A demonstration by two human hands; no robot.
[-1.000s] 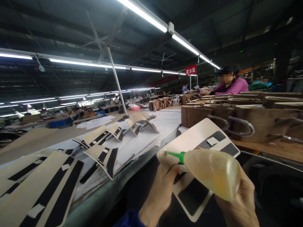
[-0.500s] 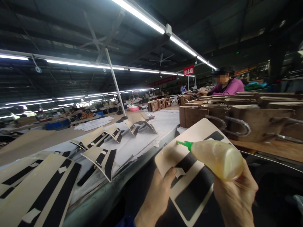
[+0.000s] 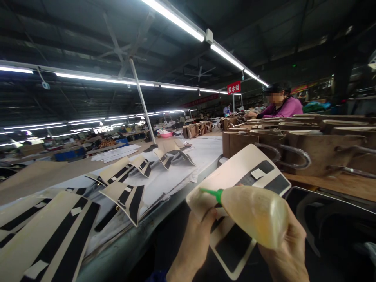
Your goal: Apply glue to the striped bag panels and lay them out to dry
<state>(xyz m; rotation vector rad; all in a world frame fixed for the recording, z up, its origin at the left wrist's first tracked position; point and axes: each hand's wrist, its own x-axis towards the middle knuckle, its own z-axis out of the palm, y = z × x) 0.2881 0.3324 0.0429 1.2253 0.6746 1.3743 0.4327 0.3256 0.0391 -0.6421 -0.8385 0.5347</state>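
Observation:
My left hand (image 3: 192, 246) grips the near edge of a cream board piece with black strips (image 3: 235, 172), thumb on top, and holds it tilted up in front of me. My right hand (image 3: 286, 254) is wrapped round a soft yellowish glue bottle (image 3: 254, 215). Its green nozzle (image 3: 211, 192) points left and touches the cream face of the board near its left edge. A small white tab (image 3: 257, 173) sits on the board's upper black strip.
Several similar cream-and-black pieces (image 3: 129, 194) lie spread along the long paper-covered table (image 3: 182, 172) to my left. Brown wooden blocks with metal handles (image 3: 293, 150) stand in rows at right. A person in a purple top (image 3: 280, 106) works beyond them. A slanted pole (image 3: 142, 102) rises from the table.
The bottle has swung back left and down: its nozzle went from the board's upper middle to near the left edge. The board has shifted slightly with my left hand.

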